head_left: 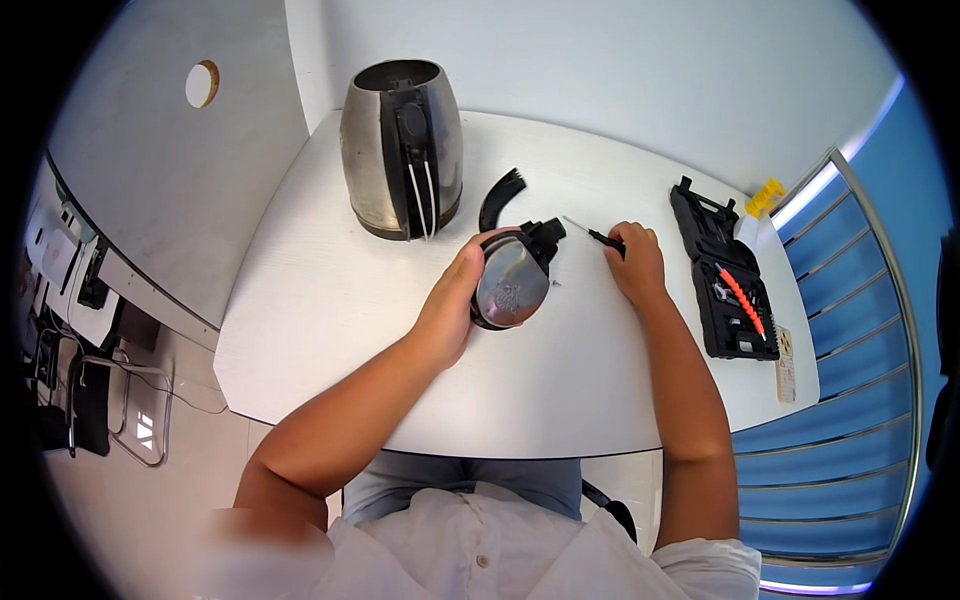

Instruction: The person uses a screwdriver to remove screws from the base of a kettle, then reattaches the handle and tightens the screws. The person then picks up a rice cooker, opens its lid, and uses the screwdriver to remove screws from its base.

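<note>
My left hand [448, 310] grips the kettle lid [510, 280], a steel oval piece with a black hinge end pointing up and right. My right hand [636, 265] is closed on the handle of a thin black screwdriver [605, 240], whose tip points toward the upper left. A small screw [556, 283] lies on the white table between my hands. A curved black plastic piece [498, 196] rests just beyond the lid. The steel kettle body [370, 160] stands upright at the back left, its top open and white wires hanging down its black handle side.
An open black toolkit [715, 315] with an orange flexible shaft [740, 298] lies at the right, near a yellow object [764, 198] and a small beige item [785, 370]. Metal railings [880, 330] edge the right side. A folding chair [140, 420] and equipment stand at the left.
</note>
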The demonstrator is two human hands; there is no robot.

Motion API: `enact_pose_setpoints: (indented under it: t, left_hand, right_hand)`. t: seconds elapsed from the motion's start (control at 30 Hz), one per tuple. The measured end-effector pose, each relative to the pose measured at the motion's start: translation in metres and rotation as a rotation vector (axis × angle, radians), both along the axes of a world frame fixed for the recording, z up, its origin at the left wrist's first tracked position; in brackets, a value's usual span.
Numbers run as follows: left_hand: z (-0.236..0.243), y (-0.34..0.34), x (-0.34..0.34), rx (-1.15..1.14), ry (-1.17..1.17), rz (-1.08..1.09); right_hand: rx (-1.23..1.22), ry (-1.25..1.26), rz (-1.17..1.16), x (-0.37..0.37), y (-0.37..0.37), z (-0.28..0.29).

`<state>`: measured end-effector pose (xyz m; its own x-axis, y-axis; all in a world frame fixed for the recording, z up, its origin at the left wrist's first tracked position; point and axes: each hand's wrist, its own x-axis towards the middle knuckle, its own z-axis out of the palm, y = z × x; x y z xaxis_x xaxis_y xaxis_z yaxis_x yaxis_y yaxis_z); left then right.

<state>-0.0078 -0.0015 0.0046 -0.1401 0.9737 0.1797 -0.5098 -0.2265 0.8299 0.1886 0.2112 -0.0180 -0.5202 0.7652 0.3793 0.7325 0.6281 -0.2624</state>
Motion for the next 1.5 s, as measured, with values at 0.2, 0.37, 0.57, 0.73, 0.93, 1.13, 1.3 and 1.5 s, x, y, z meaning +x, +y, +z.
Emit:
enact_pose_setpoints:
  t: [0.2, 0.37, 0.57, 0.73, 0.93, 1.13, 1.3, 1.5]
  left_hand:
    - [-0.006, 0.0, -0.001, 0.177, 0.452, -0.112]
    - [0.011, -0.005, 0.001, 0.361, 1.036, -0.204]
    - [0.019, -0.016, 0.013, 0.475, 1.081, -0.308]
    - [0.027, -0.02, 0.006, 0.42, 1.059, -0.252]
    - [0.026, -0.016, -0.004, 0.434, 1.133, 0.074]
    - [0.029, -0.015, -0.021, 0.583, 1.096, 0.569]
    - [0.036, -0.01, -0.047, 0.192, 0.471, 1.03]
    - [-0.016, 0.03, -0.077, -0.064, 0.434, 0.796]
  right_hand:
    - [0.151, 0.208, 0.352, -0.005, -0.029, 0.031]
    - [0.536, 0.07, 0.477, -0.011, -0.055, 0.044]
    - [0.797, 0.107, 0.59, -0.018, -0.077, 0.058]
    - [0.491, -0.035, 0.512, 0.007, -0.077, 0.093]
    - [0.111, -0.095, 0.087, 0.023, -0.076, 0.122]
    - [-0.166, 0.03, -0.048, 0.032, -0.062, 0.144]
    - [-0.574, 0.323, 0.023, 0.042, -0.045, 0.169]
    - [-0.76, 0.675, 0.286, 0.014, -0.061, 0.19]
